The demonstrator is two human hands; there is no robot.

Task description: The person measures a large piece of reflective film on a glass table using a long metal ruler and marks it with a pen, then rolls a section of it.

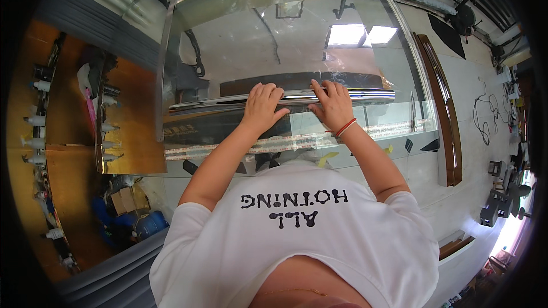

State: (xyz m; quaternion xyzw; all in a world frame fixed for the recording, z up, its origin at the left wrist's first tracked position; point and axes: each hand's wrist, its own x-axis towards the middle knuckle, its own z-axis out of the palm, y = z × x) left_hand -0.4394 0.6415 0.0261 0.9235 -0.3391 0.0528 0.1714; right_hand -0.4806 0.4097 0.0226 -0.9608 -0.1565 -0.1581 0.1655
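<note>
A long glossy roll of film (pixel 372 94) lies across the glass tabletop (pixel 239 57) in front of me. My left hand (pixel 263 105) grips it left of its middle, fingers over the top and thumb on the near side. To the right, my right hand (pixel 334 105), with a red and white cord on its wrist, holds the roll the same way. Both palms hide part of the roll. Clear, wrinkled film spreads beyond it, with reflections in the glass. Near my body runs a pale marked strip (pixel 295 140); a dark band (pixel 214 129) with faint writing lies left of centre.
A long brown box (pixel 445 107) holding shiny rolls stands right of the table. Cables (pixel 483 115) and a black offcut (pixel 446 36) lie on the floor. Several spray bottles (pixel 112 144) hang at the left, above a blue water jug (pixel 150 224).
</note>
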